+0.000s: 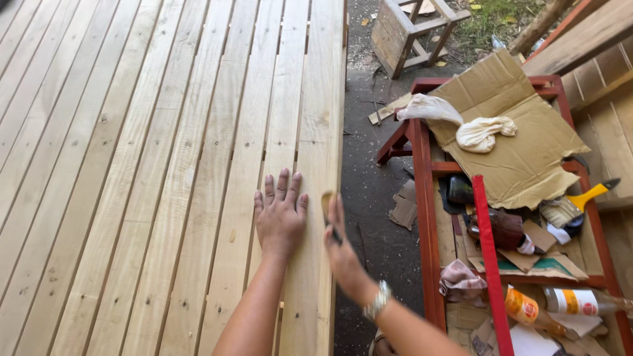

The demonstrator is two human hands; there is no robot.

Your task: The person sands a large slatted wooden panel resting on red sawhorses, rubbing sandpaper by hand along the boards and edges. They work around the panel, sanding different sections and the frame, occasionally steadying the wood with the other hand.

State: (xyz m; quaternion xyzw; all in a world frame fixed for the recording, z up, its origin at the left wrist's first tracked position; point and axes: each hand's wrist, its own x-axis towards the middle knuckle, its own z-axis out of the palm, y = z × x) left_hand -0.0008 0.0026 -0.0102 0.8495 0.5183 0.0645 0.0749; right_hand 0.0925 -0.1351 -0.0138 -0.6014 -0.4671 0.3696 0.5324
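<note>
1. The brush (328,206) sits in your right hand (341,254) at the right edge of the slats (198,165), its pale tip up near the outermost board. It is blurred, so you cannot tell whether the bristles touch the wood.
2. Work along the grain of that edge board in long strokes, and keep the brush flat to the wood so nothing runs down the side onto the floor (376,198).
3. Go light near the gaps between boards; liquid would likely pool there.
4. Your left hand (281,214) lies flat on the slats just beside the brush, fingers spread slightly and pointing away from you. Keep it on bare wood, clear of the stroke path.
5. Your right hand is closed around the brush handle, thumb side up, wrist bent inward, with a metal watch (377,302) on the wrist. Your forearm comes in from the lower right.
6. Both forearms angle towards each other, so your hands are close together at the edge.
7. The red rack (427,217) to the right, well apart from the slats, holds cardboard (521,132), rags (484,132), bottles (567,301) and a second, yellow-handled brush (570,206).
</note>
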